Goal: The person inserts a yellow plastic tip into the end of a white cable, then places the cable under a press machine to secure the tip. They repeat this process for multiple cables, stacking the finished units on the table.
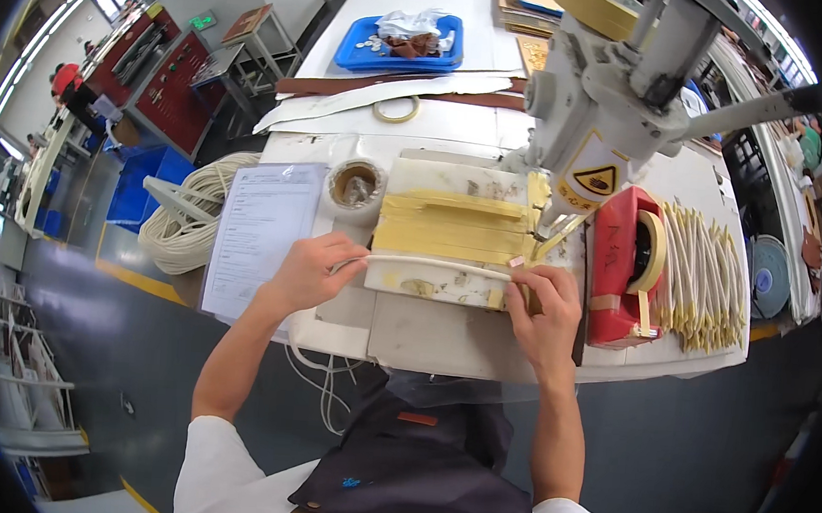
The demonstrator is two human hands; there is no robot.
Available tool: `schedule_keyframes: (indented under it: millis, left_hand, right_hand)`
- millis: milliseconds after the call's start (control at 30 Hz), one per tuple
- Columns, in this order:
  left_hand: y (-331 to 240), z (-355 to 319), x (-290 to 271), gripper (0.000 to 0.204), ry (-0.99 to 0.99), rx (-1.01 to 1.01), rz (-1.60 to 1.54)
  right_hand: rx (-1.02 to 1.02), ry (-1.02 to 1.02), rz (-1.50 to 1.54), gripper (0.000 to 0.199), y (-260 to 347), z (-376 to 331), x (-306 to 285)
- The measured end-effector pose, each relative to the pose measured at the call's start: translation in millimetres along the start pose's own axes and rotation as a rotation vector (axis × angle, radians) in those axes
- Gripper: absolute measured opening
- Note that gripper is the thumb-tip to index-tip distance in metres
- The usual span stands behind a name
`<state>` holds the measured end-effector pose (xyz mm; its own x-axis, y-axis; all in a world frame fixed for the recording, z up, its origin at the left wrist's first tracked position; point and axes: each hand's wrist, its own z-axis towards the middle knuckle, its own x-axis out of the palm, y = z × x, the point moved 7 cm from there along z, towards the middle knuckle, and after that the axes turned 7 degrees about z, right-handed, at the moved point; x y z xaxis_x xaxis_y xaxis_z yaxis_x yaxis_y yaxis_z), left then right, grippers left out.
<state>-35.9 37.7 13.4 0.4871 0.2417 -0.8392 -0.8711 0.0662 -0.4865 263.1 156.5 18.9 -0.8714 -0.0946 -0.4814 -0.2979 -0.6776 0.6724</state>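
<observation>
White table (443, 340) mid-frame holds a paper sheet (262, 237), red tape dispenser (620, 266), cut cords (705, 277), and a blue tray (402, 46) up top.

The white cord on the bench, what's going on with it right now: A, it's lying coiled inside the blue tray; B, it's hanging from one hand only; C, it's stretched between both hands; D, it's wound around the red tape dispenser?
C: the white cord runs taut from the left hand to the right hand, over the bench in front of the yellow strips.
</observation>
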Motion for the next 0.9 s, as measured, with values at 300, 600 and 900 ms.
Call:
schedule_keyframes:
  millis: [300,600,900]
  left_hand:
    - [-8,4,1,0.011,-0.029,0.043,0.087]
    - [-11,3,1,0.008,-0.054,0.055,0.078]
    - [-8,2,0,0.007,-0.109,0.008,0.093]
  right_hand:
    - [0.009,-0.023,0.000,0.016,-7,0,-2]
    - [0.005,-0.035,0.004,0.022,-9,-1,-4]
    - [-0.130,-0.080,0.066,0.023,51,-16,-65]
